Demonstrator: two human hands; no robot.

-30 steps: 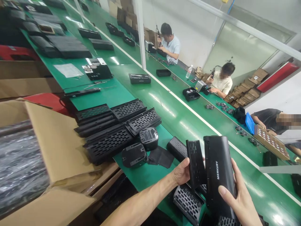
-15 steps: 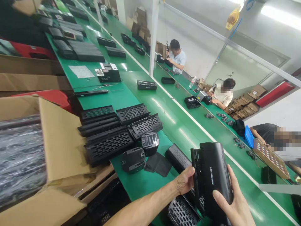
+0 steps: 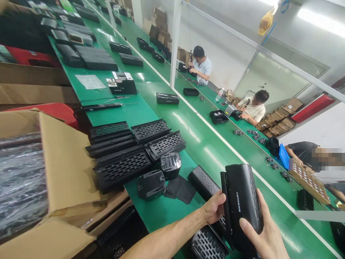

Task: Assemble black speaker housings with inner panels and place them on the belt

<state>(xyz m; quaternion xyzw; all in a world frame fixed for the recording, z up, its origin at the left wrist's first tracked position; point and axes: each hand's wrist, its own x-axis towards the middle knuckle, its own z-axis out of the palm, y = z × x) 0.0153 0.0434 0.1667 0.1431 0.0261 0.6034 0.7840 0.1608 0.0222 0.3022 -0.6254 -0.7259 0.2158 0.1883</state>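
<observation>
A black housing marked MERKURY is held upright, slightly tilted, between my hands at the lower right. My left hand grips its left edge, where a black panel stands along its side. Wrapped round the right side is my right hand, thumb on the front face. Behind and below lie a long black slotted housing and another slotted piece. To the left are two black end caps, dark flat sheets and several slotted black panels.
An open cardboard box with plastic-wrapped parts stands at the left. A green conveyor runs diagonally, carrying a black unit. Metal posts rise beyond it. Several people sit across the line. A screwdriver-like tool lies on the green table.
The housing has turned slightly in my hands, and the panel on its left now sits closer against it, its face less visible. Both hands keep their hold.
</observation>
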